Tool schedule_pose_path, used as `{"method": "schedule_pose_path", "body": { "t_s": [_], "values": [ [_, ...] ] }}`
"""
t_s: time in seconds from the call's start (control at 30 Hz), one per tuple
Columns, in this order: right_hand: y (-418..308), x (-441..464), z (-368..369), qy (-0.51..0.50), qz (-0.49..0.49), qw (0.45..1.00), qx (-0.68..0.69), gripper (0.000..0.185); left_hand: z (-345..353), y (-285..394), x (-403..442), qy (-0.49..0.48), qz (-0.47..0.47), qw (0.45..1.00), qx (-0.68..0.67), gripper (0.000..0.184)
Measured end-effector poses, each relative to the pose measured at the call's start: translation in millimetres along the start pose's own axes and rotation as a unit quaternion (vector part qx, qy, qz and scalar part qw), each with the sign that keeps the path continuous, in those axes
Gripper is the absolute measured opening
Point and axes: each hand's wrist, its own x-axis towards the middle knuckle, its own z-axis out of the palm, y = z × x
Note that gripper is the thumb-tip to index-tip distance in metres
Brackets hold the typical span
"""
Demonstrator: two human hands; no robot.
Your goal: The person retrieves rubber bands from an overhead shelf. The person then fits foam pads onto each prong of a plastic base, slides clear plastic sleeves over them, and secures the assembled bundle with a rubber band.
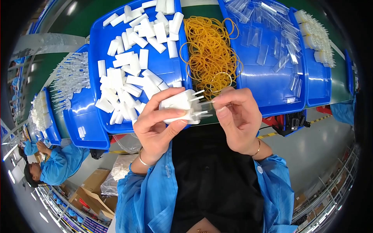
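Note:
My left hand (157, 120) is closed around a white plastic bundle (176, 103) with several thin white prongs sticking out to the right. Close to the prongs, my right hand (241, 118) pinches a thin clear plastic piece (206, 106) between thumb and fingers. The clear piece overlaps the prongs in view; whether it is pushed onto one I cannot tell. Just beyond my hands lies a heap of yellow rubber bands (210, 50).
Left of the bands, a blue tray (171, 68) holds white blocks (145, 29). To the right, another blue tray (252, 85) holds clear plastic pieces (263, 54). Bundled white parts (314, 37) stand far right; thin pronged parts (72, 75) lie left. A co-worker (58, 165) sits at far left.

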Motion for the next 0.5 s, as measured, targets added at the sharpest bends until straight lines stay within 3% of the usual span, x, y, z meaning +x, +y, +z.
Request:
{"method": "schedule_pose_path", "body": {
  "t_s": [0.23, 0.33, 0.5],
  "values": [
    [-2.7, 3.1, -4.5, -0.039, 0.095, 0.987, 0.122, 0.016, -0.2, 4.1, 2.2, 0.002, 0.024, 0.999, 0.047, 0.021],
    [-1.7, 4.0, -6.7, -0.064, 0.093, 0.981, 0.16, 0.016, -1.6, 6.9, 4.2, -0.008, 0.035, 0.997, 0.074, 0.021],
    [-0.5, 4.3, -7.9, -0.073, 0.041, 0.992, 0.093, 0.014, -0.5, 11.2, 6.3, -0.015, 0.054, 0.991, 0.118, 0.023]
  ]
}}
